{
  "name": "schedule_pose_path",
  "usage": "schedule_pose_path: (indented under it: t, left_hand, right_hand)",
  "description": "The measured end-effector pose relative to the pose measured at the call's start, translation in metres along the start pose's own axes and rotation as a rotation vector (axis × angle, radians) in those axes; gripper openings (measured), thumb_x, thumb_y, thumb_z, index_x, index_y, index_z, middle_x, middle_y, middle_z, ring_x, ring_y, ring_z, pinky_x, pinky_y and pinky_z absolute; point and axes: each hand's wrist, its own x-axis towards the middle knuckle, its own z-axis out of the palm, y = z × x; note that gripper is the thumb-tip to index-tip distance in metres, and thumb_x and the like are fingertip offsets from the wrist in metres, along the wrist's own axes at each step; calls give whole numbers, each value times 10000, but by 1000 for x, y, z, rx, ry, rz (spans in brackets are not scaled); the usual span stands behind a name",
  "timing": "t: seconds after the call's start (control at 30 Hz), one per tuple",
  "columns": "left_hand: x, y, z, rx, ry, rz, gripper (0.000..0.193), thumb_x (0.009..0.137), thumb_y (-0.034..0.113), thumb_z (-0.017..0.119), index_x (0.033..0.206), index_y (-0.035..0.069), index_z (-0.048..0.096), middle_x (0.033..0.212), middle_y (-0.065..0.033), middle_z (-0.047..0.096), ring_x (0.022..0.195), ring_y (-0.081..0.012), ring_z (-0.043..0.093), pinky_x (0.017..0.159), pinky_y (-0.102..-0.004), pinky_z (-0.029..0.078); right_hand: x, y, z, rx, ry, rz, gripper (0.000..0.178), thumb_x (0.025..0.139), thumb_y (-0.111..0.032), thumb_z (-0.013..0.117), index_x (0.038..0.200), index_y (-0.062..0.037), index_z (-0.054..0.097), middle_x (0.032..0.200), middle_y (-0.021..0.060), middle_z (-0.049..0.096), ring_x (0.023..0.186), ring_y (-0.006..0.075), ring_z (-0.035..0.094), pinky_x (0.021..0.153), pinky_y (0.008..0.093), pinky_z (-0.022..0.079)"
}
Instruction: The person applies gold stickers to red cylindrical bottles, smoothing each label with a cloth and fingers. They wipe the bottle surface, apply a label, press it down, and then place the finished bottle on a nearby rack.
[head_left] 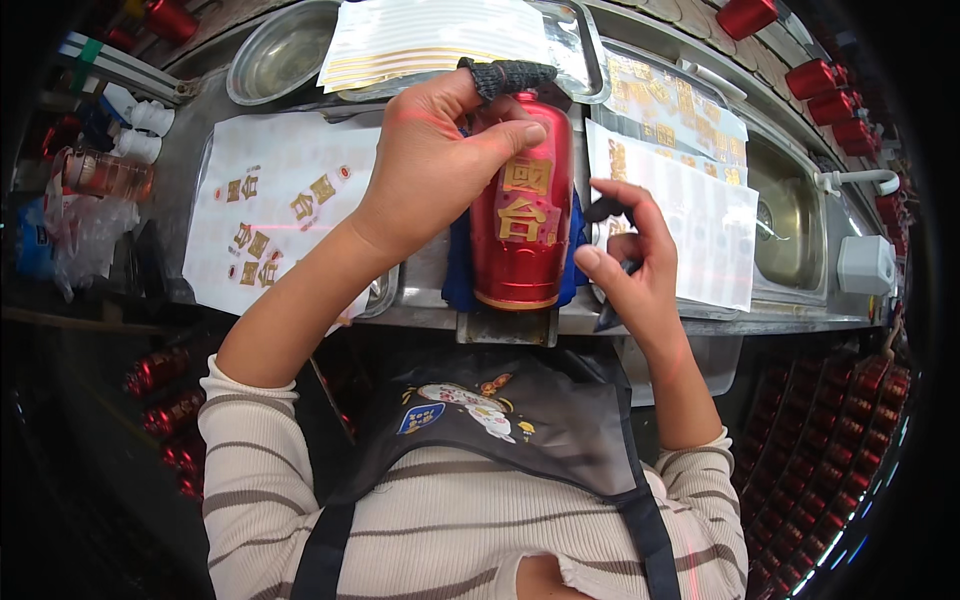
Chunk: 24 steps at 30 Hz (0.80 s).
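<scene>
A shiny red bottle [515, 255] with gold characters on its front lies before me on a blue cloth [457, 270], its neck pointing away. My left hand [430, 160] is closed around the bottle's upper end, thumb on the near face, with a dark knit finger cover on a finger across the top. Part of the neck is hidden behind that hand. To the right of the bottle, my right hand [645, 265] is held with fingers apart and bent, dark covers on some fingertips. Nothing shows between its thumb and forefinger.
White sheets with gold decals [225, 265] lie at left, more decal sheets [690, 240] at right. A striped sheet stack [430, 40] and metal bowl [285, 50] stand at the back. A sink [800, 235] is at right; red bottles [835, 470] fill racks below.
</scene>
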Motion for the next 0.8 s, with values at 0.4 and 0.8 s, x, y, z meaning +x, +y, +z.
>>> schedule_pose_path:
  t: [0.4,0.8]
  left_hand:
    - [7,-10,2,29,30,7,129,819,53,783,928,25,719,815,6,698,718,-47,580,661,-231,488]
    - [10,-9,4,-21,19,5,125,823,26,777,930,22,712,810,7,691,729,-48,585,684,-231,502]
  right_hand:
    - [21,7,23,127,46,61,672,846,-308,795,1345,6,473,1209,120,576,722,64,571,662,208,480]
    - [22,8,28,79,88,54,718,829,-363,801,1340,13,466,1185,126,576,885,115,579,722,241,485]
